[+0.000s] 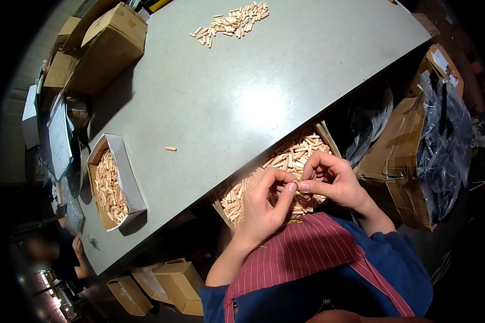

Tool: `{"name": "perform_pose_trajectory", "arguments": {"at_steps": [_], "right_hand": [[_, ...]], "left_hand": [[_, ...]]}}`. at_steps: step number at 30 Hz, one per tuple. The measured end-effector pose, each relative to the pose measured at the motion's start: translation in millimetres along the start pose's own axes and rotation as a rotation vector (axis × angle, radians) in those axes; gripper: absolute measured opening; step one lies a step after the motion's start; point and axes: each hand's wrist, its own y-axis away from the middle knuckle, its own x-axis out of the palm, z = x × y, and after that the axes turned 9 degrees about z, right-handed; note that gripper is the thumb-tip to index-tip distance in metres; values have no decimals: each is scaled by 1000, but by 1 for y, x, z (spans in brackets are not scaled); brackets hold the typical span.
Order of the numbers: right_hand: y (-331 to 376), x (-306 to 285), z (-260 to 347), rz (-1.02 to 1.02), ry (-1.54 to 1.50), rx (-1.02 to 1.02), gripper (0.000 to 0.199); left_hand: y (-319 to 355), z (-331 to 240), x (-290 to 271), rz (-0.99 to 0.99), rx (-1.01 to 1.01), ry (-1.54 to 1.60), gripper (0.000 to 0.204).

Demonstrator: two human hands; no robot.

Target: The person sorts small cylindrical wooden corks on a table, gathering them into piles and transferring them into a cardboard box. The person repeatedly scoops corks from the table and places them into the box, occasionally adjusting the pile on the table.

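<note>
My left hand (268,200) and my right hand (337,180) meet over a carton of short wooden dowels (307,144), at the table's near edge. Thumb and fingers of each hand are pinched together, with the fingertips almost touching. What they hold between them is too small and too covered to make out. The carton (325,135) is full of loose pale dowels, lying in all directions, and my hands hide part of them. One single dowel (171,148) lies alone on the grey table (199,97).
A white open box (130,175) of dowels stands at the table's left. A loose dowel pile (234,22) lies at the far side. Cardboard boxes (110,48) stand far left, others (180,288) below the table. At right is a carton (396,161) with plastic wrap. Another person's hand (78,247) shows lower left.
</note>
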Motion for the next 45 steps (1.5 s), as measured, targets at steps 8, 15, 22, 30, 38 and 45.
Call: {"name": "perform_pose_trajectory", "arguments": {"at_steps": [8, 15, 22, 30, 38, 45], "right_hand": [[4, 2, -6, -2, -57, 57, 14], [0, 2, -2, -53, -131, 23, 9], [-2, 2, -4, -47, -147, 37, 10], [-4, 5, -3, -91, -156, 42, 11], [-3, 6, -4, -25, 49, 24, 10], [-23, -25, 2, -207, 94, -114, 12]], "left_hand": [[-2, -3, 0, -33, -125, 336, 12], [2, -2, -4, -20, -109, 339, 12], [6, 0, -6, -12, -79, 317, 13], [10, 5, -2, -30, -89, 386, 14], [4, 7, -7, -81, 194, -234, 10], [27, -9, -98, -587, 300, -18, 14]]}}
